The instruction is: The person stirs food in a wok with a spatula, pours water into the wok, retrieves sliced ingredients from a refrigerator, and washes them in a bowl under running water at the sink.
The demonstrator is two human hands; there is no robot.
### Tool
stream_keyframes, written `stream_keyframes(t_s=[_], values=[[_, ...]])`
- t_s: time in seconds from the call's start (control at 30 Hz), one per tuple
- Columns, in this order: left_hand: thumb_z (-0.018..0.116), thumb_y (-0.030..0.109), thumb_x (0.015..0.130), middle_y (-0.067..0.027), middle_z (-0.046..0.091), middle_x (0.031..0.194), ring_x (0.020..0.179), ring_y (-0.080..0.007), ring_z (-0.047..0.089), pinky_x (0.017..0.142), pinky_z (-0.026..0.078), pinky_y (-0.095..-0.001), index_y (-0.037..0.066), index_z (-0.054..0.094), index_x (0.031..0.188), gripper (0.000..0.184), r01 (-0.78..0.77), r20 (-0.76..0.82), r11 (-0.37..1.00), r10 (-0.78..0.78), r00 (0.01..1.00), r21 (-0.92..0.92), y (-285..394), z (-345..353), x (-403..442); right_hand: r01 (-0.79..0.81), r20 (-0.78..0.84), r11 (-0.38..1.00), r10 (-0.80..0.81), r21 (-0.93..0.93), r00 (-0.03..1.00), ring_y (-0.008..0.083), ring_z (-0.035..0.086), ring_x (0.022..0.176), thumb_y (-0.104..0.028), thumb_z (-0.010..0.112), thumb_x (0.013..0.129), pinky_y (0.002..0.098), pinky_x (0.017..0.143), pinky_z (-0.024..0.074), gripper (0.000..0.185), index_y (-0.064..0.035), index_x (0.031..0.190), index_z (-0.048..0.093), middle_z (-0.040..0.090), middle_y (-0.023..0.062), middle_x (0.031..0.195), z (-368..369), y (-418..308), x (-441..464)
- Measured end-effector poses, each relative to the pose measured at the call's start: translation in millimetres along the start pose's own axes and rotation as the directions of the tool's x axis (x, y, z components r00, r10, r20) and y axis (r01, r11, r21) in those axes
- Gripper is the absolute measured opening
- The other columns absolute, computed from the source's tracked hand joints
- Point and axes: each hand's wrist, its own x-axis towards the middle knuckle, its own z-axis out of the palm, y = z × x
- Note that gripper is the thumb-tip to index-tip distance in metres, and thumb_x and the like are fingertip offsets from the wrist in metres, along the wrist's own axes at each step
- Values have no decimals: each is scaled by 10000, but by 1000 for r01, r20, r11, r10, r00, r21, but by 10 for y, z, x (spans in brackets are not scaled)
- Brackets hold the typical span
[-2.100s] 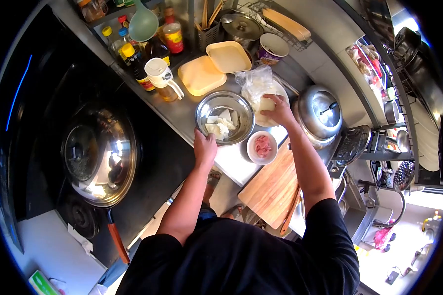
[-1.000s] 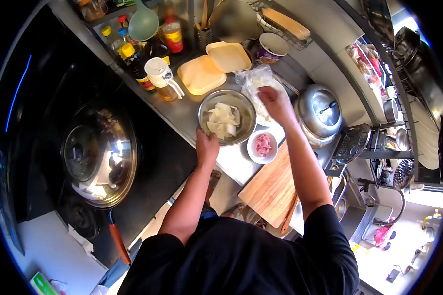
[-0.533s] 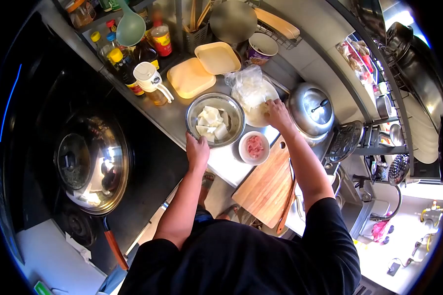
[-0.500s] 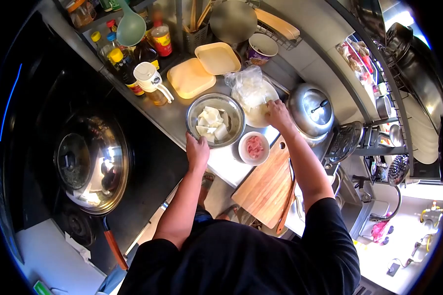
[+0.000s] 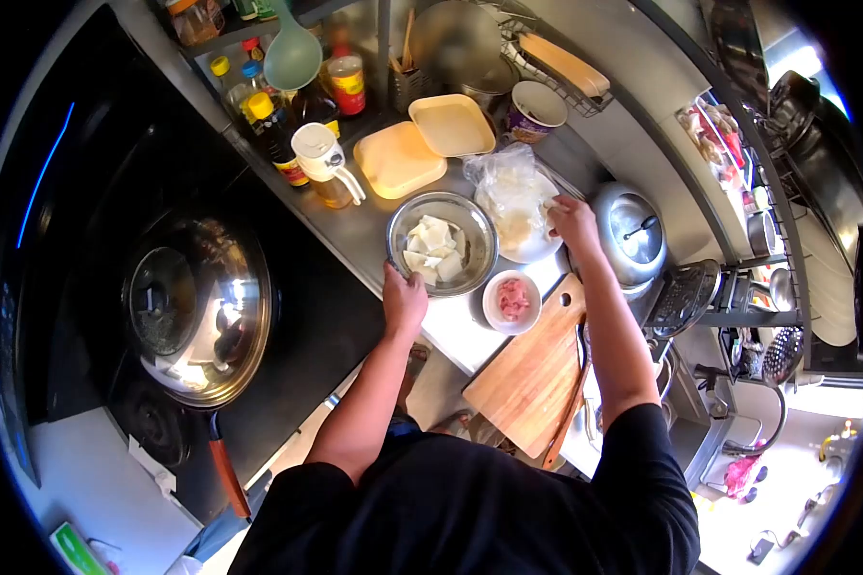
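A metal bowl (image 5: pixel 481 261) holds white chunks, perhaps tofu (image 5: pixel 433 245). My left hand (image 5: pixel 406 299) is closed on its near rim. On its right, a white plate (image 5: pixel 532 247) bears a crumpled clear plastic bag (image 5: pixel 508 184). The fingers of my right hand (image 5: pixel 573 224) pinch the right edge of that plate; whether the bag's edge is also caught cannot be made out. Between my forearms stands a small white bowl (image 5: pixel 492 319) with pieces of pink raw meat (image 5: pixel 514 299).
A wooden cutting board (image 5: pixel 523 383) lies nearest me, a knife (image 5: pixel 573 412) along its right side. Two yellowish trays (image 5: pixel 400 165), a white-topped oil pot (image 5: pixel 318 149) and sauce bottles (image 5: pixel 273 129) stand behind. Left is a lidded wok (image 5: pixel 201 311); right, a domed metal lid (image 5: pixel 631 230).
The whole view has shifted, so things appear further right. Both hands keep their places at the metal bowl and the plate.
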Motion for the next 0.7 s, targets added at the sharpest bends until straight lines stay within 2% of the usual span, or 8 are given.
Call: stream_keyframes(t_s=[0.17, 0.3, 0.37, 0.4, 0.43, 0.5, 0.53, 0.7], values=[[508, 70, 877, -290, 658, 1047, 968, -450, 646, 837, 495, -479, -56, 462, 1228, 375, -54, 5, 998, 54, 999, 25, -69, 53, 8, 155, 337, 956, -236, 251, 912, 132, 658, 707, -220, 731, 863, 288, 654, 538, 426, -64, 1251, 653, 679, 106, 801, 149, -782, -559], [508, 68, 874, -291, 650, 1080, 999, -445, 639, 854, 491, -465, -53, 469, 1228, 376, -65, 22, 997, 66, 998, -37, 47, 44, -37, 330, 155, 927, -305, -176, 940, 259, 725, 863, -255, 764, 825, 347, 796, 558, 418, -66, 1191, 689, 734, 176, 973, 23, -614, -212], [507, 67, 873, -290, 646, 1095, 1009, -444, 637, 864, 490, -459, -51, 469, 1239, 387, -14, 21, 999, 16, 1000, -52, 30, 33, -39, 370, 47, 805, -395, -465, 918, 354, 711, 869, -81, 716, 728, 372, 779, 567, 377, -27, 1101, 707, 739, 158, 948, -76, -284, 103], [507, 67, 872, -290, 644, 1100, 1011, -444, 636, 868, 490, -456, -50, 467, 1246, 393, -6, 9, 999, 6, 1000, -54, -41, 40, -18, 349, 142, 782, -324, -516, 935, 371, 697, 898, -53, 689, 708, 382, 816, 561, 421, -30, 1129, 694, 729, 154, 1015, -96, -134, 170], [506, 67, 872, -298, 637, 1107, 1018, -444, 633, 877, 488, -456, -59, 460, 1254, 405, 1, 3, 999, -1, 1000, -40, -52, 29, -9, 334, 231, 755, -244, -565, 942, 387, 683, 928, -24, 662, 689, 392, 854, 554, 468, -33, 1156, 681, 720, 151, 1082, -85, 5, 220], [504, 69, 873, -308, 628, 1120, 1031, -445, 628, 894, 483, -456, -75, 450, 1262, 418, -14, -16, 1000, 13, 1000, -10, -69, 14, 10, 651, 293, 620, -587, -437, 755, 374, 644, 1051, -4, 636, 692, 389, 952, 517, 559, -54, 1249, 634, 661, 153, 1242, 101, 399, 309], [504, 70, 873, -310, 626, 1125, 1037, -445, 626, 901, 480, -456, -81, 448, 1261, 420, -34, -29, 999, 34, 999, 7, -82, 12, 17, 594, 298, 661, -515, -459, 803, 360, 593, 1144, 13, 609, 694, 384, 1028, 470, 624, -75, 1311, 593, 600, 143, 1347, 151, 303, 158], [500, 73, 876, -316, 607, 1181, 1086, -441, 609, 939, 465, -447, -100, 439, 1274, 438, -50, -9, 997, 49, 999, -57, 8, -22, -19, 604, 272, 577, -560, -550, 783, 302, 615, 1084, -63, 633, 807, 393, 915, 523, 405, -116, 1208, 644, 667, 89, 1208, 182, 382, 21]])
